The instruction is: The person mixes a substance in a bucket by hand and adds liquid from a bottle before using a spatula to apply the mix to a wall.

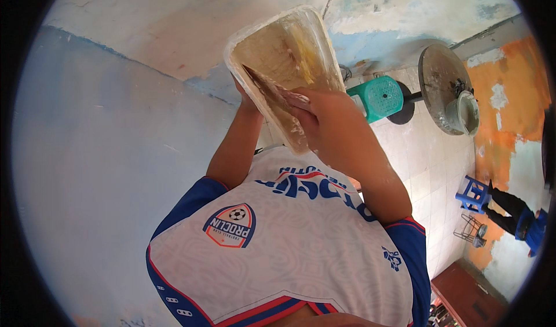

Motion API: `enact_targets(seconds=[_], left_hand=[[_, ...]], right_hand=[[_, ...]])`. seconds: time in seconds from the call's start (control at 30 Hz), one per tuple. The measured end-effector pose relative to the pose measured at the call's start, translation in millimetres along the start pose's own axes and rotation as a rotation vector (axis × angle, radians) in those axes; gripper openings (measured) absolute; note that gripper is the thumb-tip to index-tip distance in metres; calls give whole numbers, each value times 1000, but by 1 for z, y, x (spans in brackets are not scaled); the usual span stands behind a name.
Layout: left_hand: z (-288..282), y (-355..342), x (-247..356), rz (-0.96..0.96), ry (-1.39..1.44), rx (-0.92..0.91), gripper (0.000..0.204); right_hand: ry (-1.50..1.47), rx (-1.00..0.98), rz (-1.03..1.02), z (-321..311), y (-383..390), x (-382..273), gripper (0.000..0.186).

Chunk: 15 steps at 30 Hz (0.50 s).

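Observation:
A rectangular off-white plastic tub (236, 48), smeared inside with pale putty and a yellowish streak, is held up and tilted in front of my chest. My left hand (248, 98) grips it at its left side; most of those fingers are hidden behind the wall. Inside the tub, my right hand (331, 118) is closed round the handle of a putty knife (267, 86). The knife's wide blade lies along the tub's left inner wall, partly in shadow.
Patchy blue-white wall (110, 130) stands close at left. To the right are a green stool (382, 98), a round table (434, 83) with a bucket (466, 114), and a tiled floor (431, 176). Farther off, a person (524, 223) is near a blue stool (475, 194).

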<state>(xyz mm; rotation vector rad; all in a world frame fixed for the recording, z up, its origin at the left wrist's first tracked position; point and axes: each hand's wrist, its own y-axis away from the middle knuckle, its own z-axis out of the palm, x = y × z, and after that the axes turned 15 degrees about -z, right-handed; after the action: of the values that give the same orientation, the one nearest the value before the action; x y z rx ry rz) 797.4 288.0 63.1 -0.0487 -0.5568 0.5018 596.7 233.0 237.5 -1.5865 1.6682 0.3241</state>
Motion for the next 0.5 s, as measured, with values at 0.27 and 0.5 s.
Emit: enact_targets(seconds=[0.27, 0.5], left_hand=[[32, -26, -45, 39, -19, 57, 72], [63, -49, -97, 94, -34, 109, 72]], right_hand=[[-20, -53, -84, -49, 15, 46, 22], [-28, -21, -165, -126, 41, 79, 20]])
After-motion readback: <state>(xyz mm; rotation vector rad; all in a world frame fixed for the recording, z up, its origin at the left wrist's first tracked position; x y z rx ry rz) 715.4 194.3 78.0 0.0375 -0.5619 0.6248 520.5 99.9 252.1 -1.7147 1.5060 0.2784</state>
